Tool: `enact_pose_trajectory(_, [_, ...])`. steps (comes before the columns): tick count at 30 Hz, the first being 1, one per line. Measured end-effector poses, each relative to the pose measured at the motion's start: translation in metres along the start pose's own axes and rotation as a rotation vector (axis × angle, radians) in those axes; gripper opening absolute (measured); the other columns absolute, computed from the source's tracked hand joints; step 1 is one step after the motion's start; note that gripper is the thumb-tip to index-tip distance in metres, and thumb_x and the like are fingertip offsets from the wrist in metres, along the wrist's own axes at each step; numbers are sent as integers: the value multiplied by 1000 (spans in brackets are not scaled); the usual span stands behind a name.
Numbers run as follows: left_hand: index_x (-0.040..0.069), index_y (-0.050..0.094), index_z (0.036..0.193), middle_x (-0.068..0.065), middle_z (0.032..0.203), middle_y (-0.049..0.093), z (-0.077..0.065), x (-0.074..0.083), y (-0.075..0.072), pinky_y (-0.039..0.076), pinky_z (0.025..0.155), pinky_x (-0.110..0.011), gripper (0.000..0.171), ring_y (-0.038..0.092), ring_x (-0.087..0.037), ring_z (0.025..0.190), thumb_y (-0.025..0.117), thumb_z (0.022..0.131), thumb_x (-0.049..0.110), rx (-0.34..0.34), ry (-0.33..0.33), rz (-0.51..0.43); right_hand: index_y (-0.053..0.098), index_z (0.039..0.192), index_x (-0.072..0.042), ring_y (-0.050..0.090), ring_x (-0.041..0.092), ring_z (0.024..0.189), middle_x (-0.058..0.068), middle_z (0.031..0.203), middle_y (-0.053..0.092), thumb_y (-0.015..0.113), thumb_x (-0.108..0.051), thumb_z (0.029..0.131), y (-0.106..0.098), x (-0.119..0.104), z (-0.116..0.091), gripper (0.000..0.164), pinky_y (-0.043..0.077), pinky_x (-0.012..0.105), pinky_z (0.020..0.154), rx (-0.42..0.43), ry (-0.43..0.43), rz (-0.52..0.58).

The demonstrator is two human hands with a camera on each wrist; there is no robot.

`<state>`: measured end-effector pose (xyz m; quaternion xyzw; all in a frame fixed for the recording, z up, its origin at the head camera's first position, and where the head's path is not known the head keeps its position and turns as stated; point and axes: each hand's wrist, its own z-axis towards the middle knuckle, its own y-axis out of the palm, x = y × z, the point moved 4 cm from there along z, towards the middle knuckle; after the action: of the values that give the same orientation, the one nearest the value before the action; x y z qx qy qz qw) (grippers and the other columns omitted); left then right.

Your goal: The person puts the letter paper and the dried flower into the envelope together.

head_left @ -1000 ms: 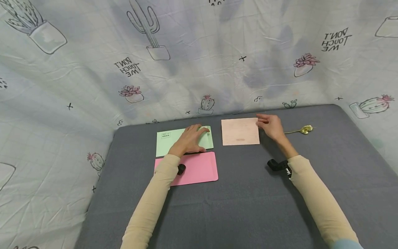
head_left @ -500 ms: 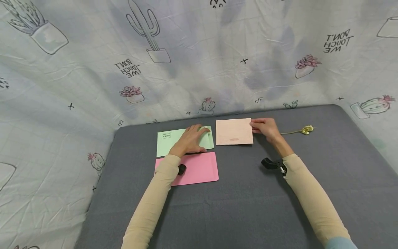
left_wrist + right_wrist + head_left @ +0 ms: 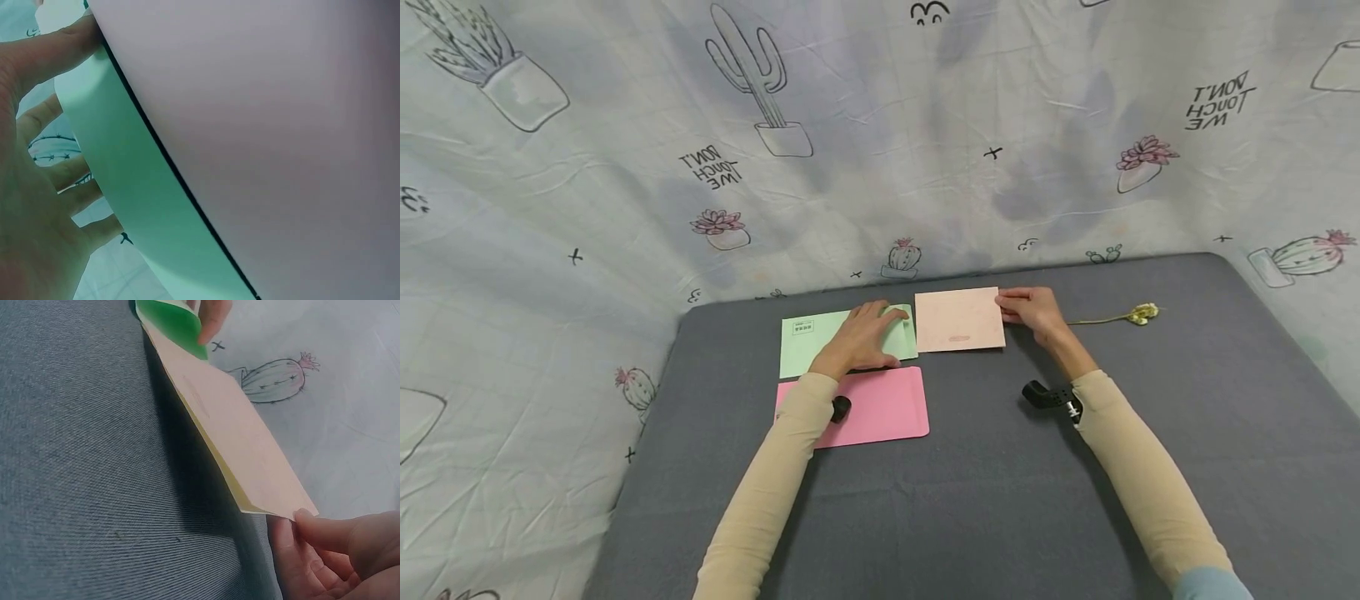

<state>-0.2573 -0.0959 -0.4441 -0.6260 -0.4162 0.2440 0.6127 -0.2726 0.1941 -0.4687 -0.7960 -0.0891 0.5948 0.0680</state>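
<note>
On the table's left side lies a light green envelope [image 3: 812, 346]. My left hand [image 3: 859, 340] spans its right end, thumb on the near edge and fingers on the far edge, gripping it so the paper bows up, as the right wrist view shows at the bulging green mouth [image 3: 172, 325]. Thumb and fingers of my right hand [image 3: 1036, 312] pinch the right edge of a peach folded card [image 3: 958, 321]. The card is slightly raised over its shadow, its left edge right at the envelope's mouth. A yellowish inner layer [image 3: 219, 464] shows along the fold.
A pink envelope [image 3: 880, 408] lies just below the green one, partly under my left forearm. To the right of my right hand is a dried flower [image 3: 1141, 314] on a thin stem. A patterned curtain [image 3: 850, 167] hangs behind the grey cloth-covered table [image 3: 970, 517].
My right hand has moved left with the card, bringing it from a gap away to the green envelope's right end. My left hand stays in place on the envelope.
</note>
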Motion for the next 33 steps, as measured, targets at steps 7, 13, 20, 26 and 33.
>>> enact_pose_trajectory(7, [24,48,141,-16,148,38,2,0,1,28,113,-51,78,37,-34,137,83,75,43,-4,2,16,54,131,12,61,-5,72,26,123,57,57,-10,99,-2,-1,1,39,56,18,74,12,-5,41])
enact_pose_trajectory(13, [23,47,142,-16,149,37,1,1,0,27,114,-51,78,35,-34,138,83,76,42,-12,-11,16,54,131,12,63,-5,70,29,125,57,58,-11,99,8,4,-1,40,56,18,73,-24,-3,20])
enact_pose_trajectory(20, [22,47,143,-17,149,37,-1,1,1,26,115,-50,79,35,-34,138,83,76,43,-22,-29,14,56,128,13,62,-3,70,31,122,59,59,-11,99,15,6,-5,39,56,17,69,-10,-29,-6])
enact_pose_trajectory(26, [22,47,143,-16,149,37,-1,0,1,26,115,-50,79,35,-34,138,83,76,43,-38,-30,-6,54,130,12,63,-3,71,28,121,60,59,-13,99,14,7,-5,40,56,20,72,-36,-31,5])
enact_pose_trajectory(33, [23,45,143,-16,150,36,-3,0,0,24,116,-50,79,34,-34,139,82,77,43,-59,-23,-11,54,131,12,63,-2,73,30,123,59,59,-12,99,16,8,-5,40,57,21,73,-62,-28,-4])
